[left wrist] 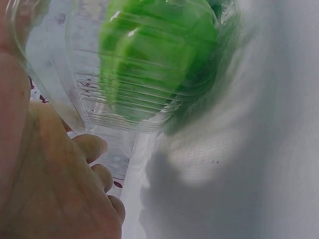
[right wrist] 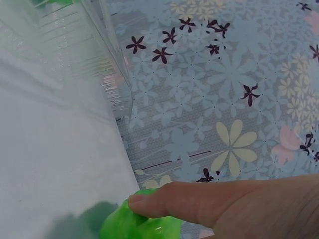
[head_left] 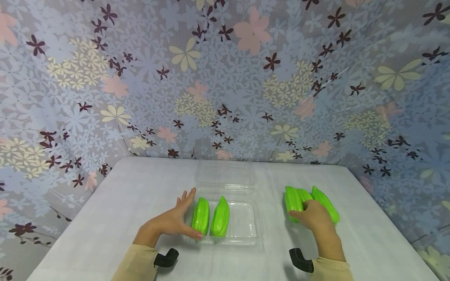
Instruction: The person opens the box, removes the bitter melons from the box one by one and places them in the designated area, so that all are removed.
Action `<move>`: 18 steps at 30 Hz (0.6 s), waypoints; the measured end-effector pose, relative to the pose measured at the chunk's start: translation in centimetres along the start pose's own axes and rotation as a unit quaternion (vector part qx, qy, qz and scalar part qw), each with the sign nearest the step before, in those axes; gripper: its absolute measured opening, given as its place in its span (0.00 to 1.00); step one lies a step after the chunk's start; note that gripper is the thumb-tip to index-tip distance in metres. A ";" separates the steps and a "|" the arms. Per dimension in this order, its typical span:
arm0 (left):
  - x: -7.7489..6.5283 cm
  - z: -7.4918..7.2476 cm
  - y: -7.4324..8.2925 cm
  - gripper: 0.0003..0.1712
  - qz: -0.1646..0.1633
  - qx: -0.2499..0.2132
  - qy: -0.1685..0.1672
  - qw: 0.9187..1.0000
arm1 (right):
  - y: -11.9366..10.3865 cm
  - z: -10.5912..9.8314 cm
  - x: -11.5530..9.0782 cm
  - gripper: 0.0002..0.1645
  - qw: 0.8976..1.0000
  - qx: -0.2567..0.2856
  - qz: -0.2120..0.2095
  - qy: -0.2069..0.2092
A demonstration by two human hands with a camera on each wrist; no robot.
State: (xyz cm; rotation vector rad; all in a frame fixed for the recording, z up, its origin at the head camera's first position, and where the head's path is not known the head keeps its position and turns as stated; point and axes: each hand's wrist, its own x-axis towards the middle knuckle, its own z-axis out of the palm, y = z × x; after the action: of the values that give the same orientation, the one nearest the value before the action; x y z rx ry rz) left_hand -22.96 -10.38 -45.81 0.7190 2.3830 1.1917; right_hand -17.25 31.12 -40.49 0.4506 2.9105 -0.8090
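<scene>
"So, where are the pods?"

"Two pods [head_left: 201, 217] lie side by side in the clear box [head_left: 242, 240]; three more pods [head_left: 292, 195] bunch to its right, at the right hand [head_left: 314, 215]."

"And the grips?"

"The left hand [head_left: 173, 219] is spread along the box's left side, with no pod in it. The right thumb [right wrist: 154, 203] lies on a loose pod; whether the fingers close round it, I can't tell."

"How would a pod handle?"

"Light and firm, I'd guess, its glossy skin maybe slippery. Best pinched across the ridged middle. The box looks thin, so hold its rim gently."

"Anything hard to see?"

"The right hand covers the middle loose pod's near end; the right wrist view crops its pod at the bottom."
</scene>
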 end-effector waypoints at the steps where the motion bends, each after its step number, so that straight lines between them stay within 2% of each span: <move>1: 0.0 0.0 0.0 0.84 0.000 0.000 0.000 1.000 | 0.0 0.0 0.0 0.36 1.000 -0.002 0.000 0.001; 8: 0.0 0.0 0.1 0.84 -0.002 0.000 0.002 1.000 | 0.1 -0.1 0.0 0.38 1.000 -0.009 0.000 0.009; 18: -0.1 0.0 0.3 0.84 -0.001 -0.003 0.000 1.000 | 0.5 0.1 0.2 0.46 1.000 -0.023 0.011 0.015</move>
State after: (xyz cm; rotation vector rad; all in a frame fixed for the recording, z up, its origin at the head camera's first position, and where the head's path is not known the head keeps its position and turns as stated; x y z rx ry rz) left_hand -22.84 -10.31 -45.57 0.7138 2.3778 1.1968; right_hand -17.28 31.49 -40.84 0.4947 2.9391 -0.7356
